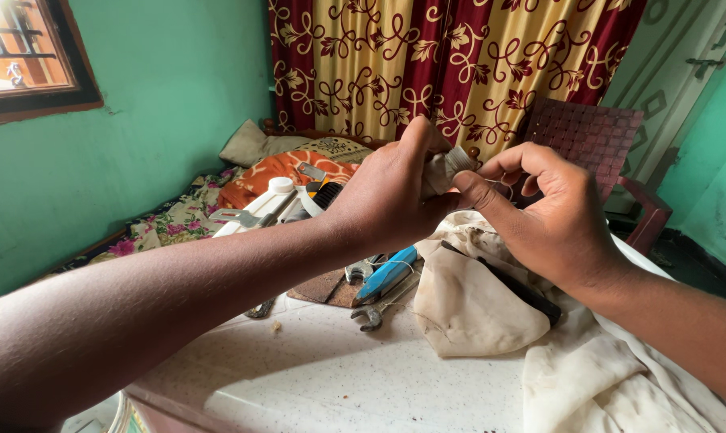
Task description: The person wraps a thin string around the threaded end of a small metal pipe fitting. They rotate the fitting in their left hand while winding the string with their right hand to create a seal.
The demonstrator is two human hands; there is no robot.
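- Between the two raised hands, in the head view, sat a small threaded metal fitting point(458, 159) wrapped in a scrap of soiled cloth point(437, 175); its long axis ran roughly sideways, from the left hand's fingertips toward the right hand's.
- Left hand point(387, 196) was closed around the cloth-wrapped end, thumb up on top, so the fitting's ribbed grey tip poked out just past its fingers, on the side facing the right hand.
- Right hand point(551, 216) had thumb and forefinger pinched together, touching or just beside that exposed tip; a thin strand seemed to run from the pinch, though it was too fine to tell what it was. The other fingers curled loosely above.
- Both hands were equally close to the fitting; the left carried it, the right only met its end.
- Below the fingers lay a speckled white tabletop point(339, 377), smooth and hard, with a crumpled, stained cream cloth point(491, 305) under the right wrist.
- Below the left wrist lay a blue-handled tool point(387, 273) and a steel open-ended spanner point(369, 317), both dull with wear.
- Beyond the fingers stood a woven dark-red plastic chair point(596, 136) and a patterned red-and-yellow curtain point(427, 56).
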